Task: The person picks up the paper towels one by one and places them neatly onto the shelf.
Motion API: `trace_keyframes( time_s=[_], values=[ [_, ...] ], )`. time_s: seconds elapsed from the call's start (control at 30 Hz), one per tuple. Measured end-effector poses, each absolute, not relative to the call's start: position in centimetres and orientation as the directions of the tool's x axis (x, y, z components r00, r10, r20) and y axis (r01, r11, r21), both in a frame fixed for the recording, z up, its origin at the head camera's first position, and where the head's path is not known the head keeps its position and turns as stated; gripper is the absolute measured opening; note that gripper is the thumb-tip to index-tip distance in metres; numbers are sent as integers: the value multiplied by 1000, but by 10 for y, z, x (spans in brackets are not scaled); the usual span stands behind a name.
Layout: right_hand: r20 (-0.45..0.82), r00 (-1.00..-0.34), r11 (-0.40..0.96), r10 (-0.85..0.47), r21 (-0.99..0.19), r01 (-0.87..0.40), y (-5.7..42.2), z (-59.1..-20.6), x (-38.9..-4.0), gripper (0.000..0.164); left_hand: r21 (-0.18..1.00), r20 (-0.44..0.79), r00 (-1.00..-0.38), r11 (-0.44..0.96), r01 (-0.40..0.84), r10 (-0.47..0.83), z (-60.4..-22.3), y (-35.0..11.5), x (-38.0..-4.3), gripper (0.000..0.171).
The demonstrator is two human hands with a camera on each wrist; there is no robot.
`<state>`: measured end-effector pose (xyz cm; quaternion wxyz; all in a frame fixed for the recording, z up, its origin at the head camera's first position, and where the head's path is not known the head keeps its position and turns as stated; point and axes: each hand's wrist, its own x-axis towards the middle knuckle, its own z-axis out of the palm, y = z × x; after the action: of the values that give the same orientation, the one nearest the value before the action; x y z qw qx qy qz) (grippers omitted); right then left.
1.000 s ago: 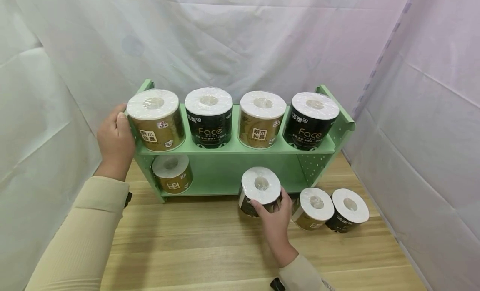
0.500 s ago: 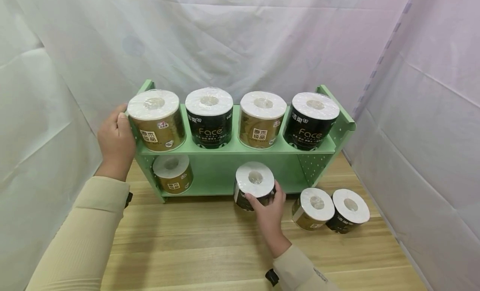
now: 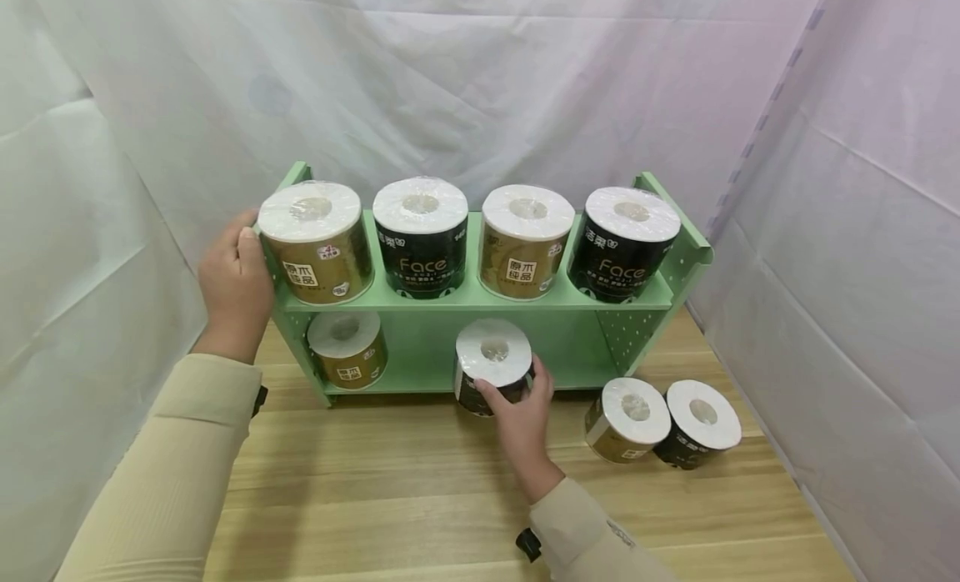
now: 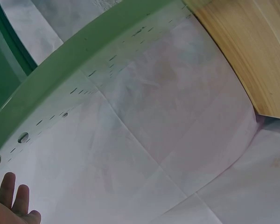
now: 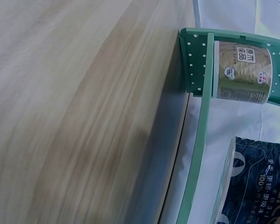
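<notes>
Right hand (image 3: 525,419) clamped round a black-wrapped toilet roll (image 3: 477,365)
Probably light, squishy, slick in its wrap, so grab the sides. Left hand (image 3: 236,273) touches the green rack (image 3: 423,348) beside it (can't tell if it's gripping).

Five rolls (image 3: 422,263) stand on the green shelf (image 3: 420,357), two more rolls (image 3: 628,422) on the table (image 3: 375,490).

The head view looks forward and steeply down from above and behind the left grip (image 3: 236,273) and right grip (image 3: 525,415), far enough back to frame the whole green shelf (image 3: 423,348). The left wrist view sits close by its grip, facing past a perforated green panel (image 4: 84,56). The right wrist view, tipped sideways, skims the tabletop (image 5: 84,121), sharing with the head view the black roll (image 5: 252,186) at its grip and a gold roll (image 5: 245,70) beyond.
</notes>
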<state>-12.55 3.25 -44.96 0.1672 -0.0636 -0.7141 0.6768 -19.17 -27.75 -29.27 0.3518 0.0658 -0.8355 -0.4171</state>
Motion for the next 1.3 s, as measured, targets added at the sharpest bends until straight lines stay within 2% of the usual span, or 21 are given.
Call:
trace_keyframes(
  time_s=[1.03, 1.3],
  values=[
    [156, -947, 26, 282, -988, -155, -7, -448, -142, 86, 736, 541, -745, 648, 195, -391, -293, -278, -192, 47],
    [167, -946, 50, 277, -986, -159, -14, -450, -148, 86, 734, 552, -738, 646, 209, -388, -293, -278, -191, 45]
  ],
)
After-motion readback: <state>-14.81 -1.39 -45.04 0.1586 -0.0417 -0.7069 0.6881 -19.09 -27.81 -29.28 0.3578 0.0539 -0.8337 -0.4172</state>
